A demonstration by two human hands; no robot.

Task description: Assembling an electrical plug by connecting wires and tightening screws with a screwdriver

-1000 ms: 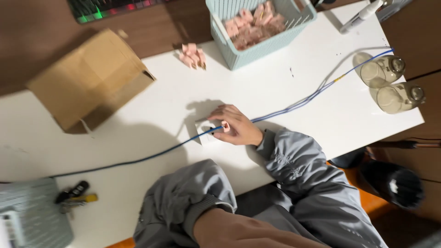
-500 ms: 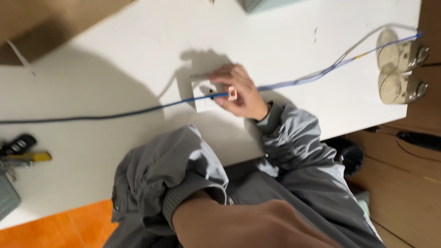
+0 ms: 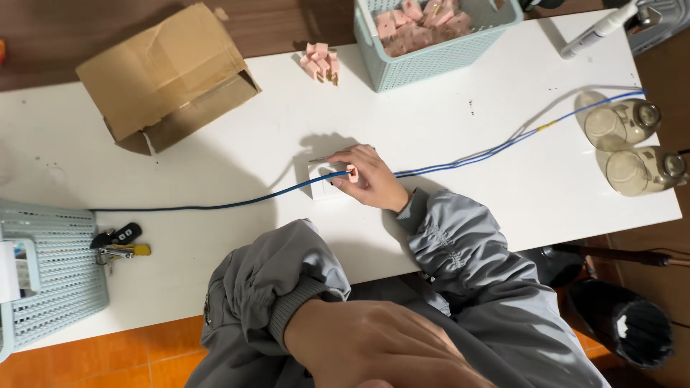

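Pinching a small pink connector (image 3: pixel 351 171) on one blue cable (image 3: pixel 215 205), the right hand (image 3: pixel 372 177) rests on the white surface (image 3: pixel 460 129) against one small white box (image 3: pixel 321 181). Nearest the camera, the left hand (image 3: pixel 374 348) hangs loosely curled and empty, well apart from that box. Beyond the box stand one teal basket (image 3: pixel 431 57) of pink pieces, one cardboard box (image 3: pixel 167 75) and two glass jars (image 3: pixel 632 147).

Grey jacket sleeves (image 3: pixel 460 237) with ribbed knit cuffs cover both arms.
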